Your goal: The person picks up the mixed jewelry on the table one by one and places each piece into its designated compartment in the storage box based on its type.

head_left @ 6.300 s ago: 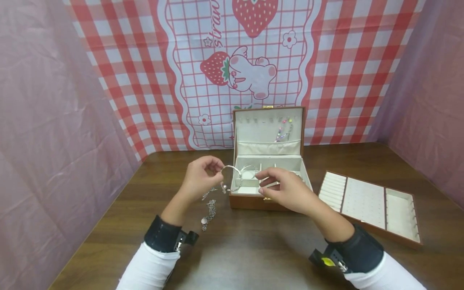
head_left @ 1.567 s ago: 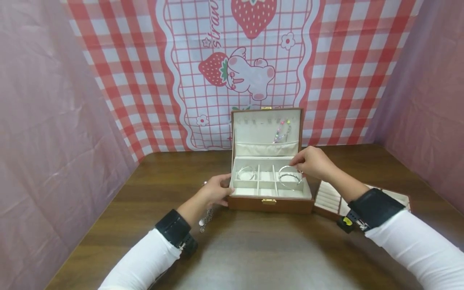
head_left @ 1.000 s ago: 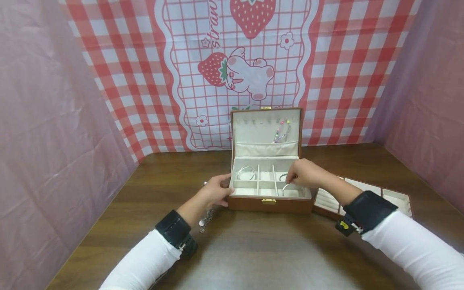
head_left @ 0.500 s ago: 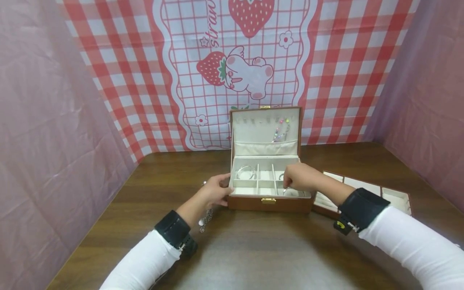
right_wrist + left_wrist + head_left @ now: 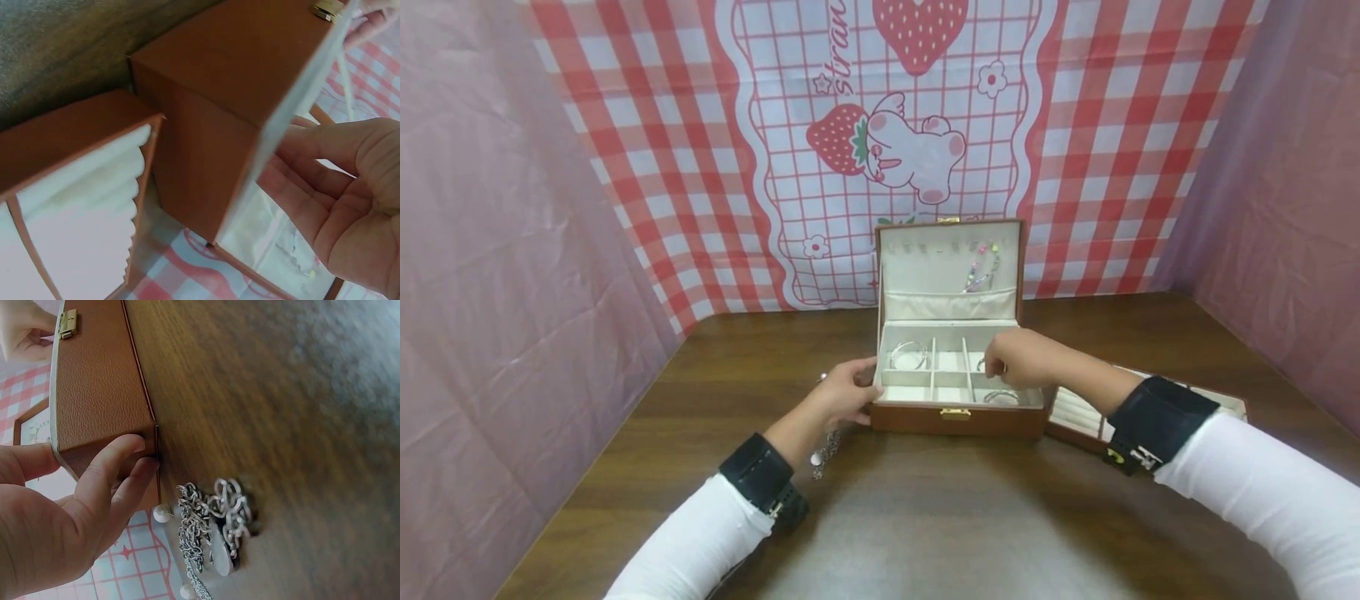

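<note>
On the bench (image 5: 925, 517), nearest the person, a chain (image 5: 826, 452) with a flat pendant lies beside the left forearm, with 2 white beads (image 5: 163, 513) near it.

The left hand (image 5: 844, 395) grasps the front left corner of the box (image 5: 917, 419): thumb at the rim, 2 fingertips on the outer wall, fingers only part-way spread. The tray (image 5: 1077, 437) stands to the right of the box.

Change: the front bangle (image 5: 1002, 394) now lies in the front right of the 6 compartments, and the right hand, which pinches it 0.5 s ago, is raised off it. As a judgement, the placing of this bangle is complete.

The right hand (image 5: 1021, 360) is over the right side of the box and covers most of the back right compartment. It appears released: fingers loosely bent, no bangle visible in them, although some fingertips are hidden.

In the back row, the second bangle (image 5: 981, 365) shows in part beside the right hand; the third bangle (image 5: 924, 362) rests in the left compartment.

Behind, the lid (image 5: 917, 271) stands raised, with a bead string (image 5: 974, 269) hanging on it. A checked cloth (image 5: 1120, 167) forms the backdrop.
</note>
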Demonstrator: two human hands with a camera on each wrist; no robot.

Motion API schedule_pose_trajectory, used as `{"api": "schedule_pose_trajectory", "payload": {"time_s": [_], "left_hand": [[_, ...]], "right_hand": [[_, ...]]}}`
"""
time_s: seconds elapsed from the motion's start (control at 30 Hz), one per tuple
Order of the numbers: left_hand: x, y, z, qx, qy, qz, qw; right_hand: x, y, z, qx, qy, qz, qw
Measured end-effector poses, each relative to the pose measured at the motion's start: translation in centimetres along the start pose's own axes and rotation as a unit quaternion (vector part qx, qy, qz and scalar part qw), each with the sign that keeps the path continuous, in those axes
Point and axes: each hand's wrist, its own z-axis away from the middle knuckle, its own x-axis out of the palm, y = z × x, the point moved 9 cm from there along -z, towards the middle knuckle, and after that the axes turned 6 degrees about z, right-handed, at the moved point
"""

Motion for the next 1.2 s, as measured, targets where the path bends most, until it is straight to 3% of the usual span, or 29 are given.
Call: {"api": "schedule_pose_trajectory", "payload": {"time_s": [0.4, 0.77, 1.03, 1.2], "left_hand": [[0.0, 0.1, 0.1, -0.003, 0.010, -0.018, 0.9998], [-0.1, 0.3, 0.0, 0.000, 0.001, -0.020, 0.9998], [-1.1, 0.7, 0.3, 0.012, 0.008, -0.092, 0.9956], [-1.7, 2.1, 0.8, 0.074, -0.008, -0.175, 0.9817]], "right_hand": [[-2.8, 0.5, 1.5, 0.023, 0.039, -0.031, 0.998], [-4.2, -0.7, 3.5, 0.057, 0.080, -0.052, 0.994], [-4.5, -1.9, 4.4, 0.063, 0.104, -0.021, 0.992], [-4.7, -2.3, 4.5, 0.060, 0.116, -0.024, 0.991]]}}
